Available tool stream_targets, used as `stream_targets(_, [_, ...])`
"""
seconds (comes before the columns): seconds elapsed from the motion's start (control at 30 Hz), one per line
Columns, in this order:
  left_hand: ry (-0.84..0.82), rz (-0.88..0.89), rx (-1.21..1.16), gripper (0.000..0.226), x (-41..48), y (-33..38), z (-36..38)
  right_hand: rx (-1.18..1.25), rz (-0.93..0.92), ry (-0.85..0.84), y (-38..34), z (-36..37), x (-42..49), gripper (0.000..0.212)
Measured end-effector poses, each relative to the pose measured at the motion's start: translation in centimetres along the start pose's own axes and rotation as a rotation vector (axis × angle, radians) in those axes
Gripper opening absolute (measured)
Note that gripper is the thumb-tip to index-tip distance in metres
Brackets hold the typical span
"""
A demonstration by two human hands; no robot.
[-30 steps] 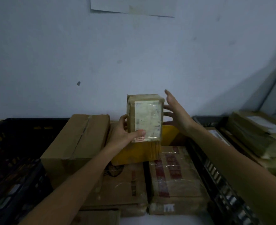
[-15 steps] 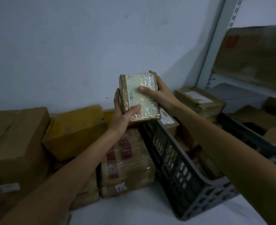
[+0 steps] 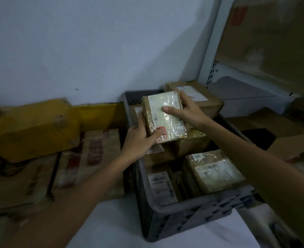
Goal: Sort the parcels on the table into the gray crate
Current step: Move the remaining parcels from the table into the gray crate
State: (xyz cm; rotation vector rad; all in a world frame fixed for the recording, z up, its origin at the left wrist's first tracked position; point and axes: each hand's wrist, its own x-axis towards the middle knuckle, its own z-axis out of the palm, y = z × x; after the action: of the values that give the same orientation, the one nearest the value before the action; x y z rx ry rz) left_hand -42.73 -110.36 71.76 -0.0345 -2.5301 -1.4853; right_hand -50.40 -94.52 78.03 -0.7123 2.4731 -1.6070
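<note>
Above the far end of the gray crate [image 3: 197, 210], both hands clamp a taped parcel [image 3: 163, 117]: left hand [image 3: 138, 140] at its lower corner, right hand [image 3: 185, 111] across the label. Other parcels already fill the crate. Placing appears underway; next, lower it into a free gap and let go.

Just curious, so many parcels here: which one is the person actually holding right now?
The small taped parcel with the white label, gripped by both the left hand and right hand above the gray crate; the others lie untouched.
</note>
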Motion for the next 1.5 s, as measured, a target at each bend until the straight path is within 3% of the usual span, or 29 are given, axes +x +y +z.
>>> stream_targets(0.13, [0.043, -0.072, 0.201, 0.084, 0.7, -0.9, 0.4, 0.02, 0.166, -0.154, 2.6, 0.0, 0.3, 0.058])
stream_targets(0.27, [0.034, -0.235, 0.236, 0.067, 0.3, -0.9, 0.4, -0.087, 0.288, -0.319, 6.1, 2.2, -0.1, 0.069])
stream_targets(0.4, [0.022, -0.241, 0.349, 0.082, 0.4, -1.2, 0.4, -0.219, 0.403, -0.465, 9.1, 4.0, 0.2, 0.091])
stream_targets(0.63, [-0.031, -0.278, 0.516, 0.081, 0.4, -0.9, 0.4, -0.427, 0.299, -0.538, 9.5, 4.4, 0.9, 0.071])
stream_targets(0.8, [-0.028, -0.283, 0.523, 0.081, 0.5, -1.1, 0.3, -0.762, 0.387, -1.022, 10.3, 5.0, 0.5, 0.098])
stream_targets(0.93, [-0.022, -0.281, 0.556, 0.081, 0.6, -1.1, 0.4, -0.854, 0.459, -1.133, 10.5, 6.6, 0.1, 0.115])
stream_targets(1.03, [-0.012, -0.272, 0.532, 0.079, 0.5, -1.0, 0.4, -0.817, 0.372, -1.03, 9.7, 6.4, -0.1, 0.113])
stream_targets(1.2, [0.093, -0.216, 0.352, 0.059, -0.5, -1.7, -1.3, -0.624, 0.106, -0.573, 6.2, 3.7, 0.3, 0.078])
stream_targets(1.33, [0.206, -0.25, 0.368, 0.047, -2.7, -3.0, -6.5, -0.628, -0.101, -0.24, 1.2, 2.6, 1.7, 0.07])
stream_targets(1.4, [0.243, -0.278, 0.389, 0.046, -4.5, -3.6, -9.6, -0.593, -0.186, -0.16, -1.9, 4.0, 2.2, 0.067])
stream_targets(1.5, [0.327, -0.324, 0.409, 0.043, -8.4, -4.0, -14.0, -0.497, -0.277, -0.188, -6.8, 8.9, 2.1, 0.065])
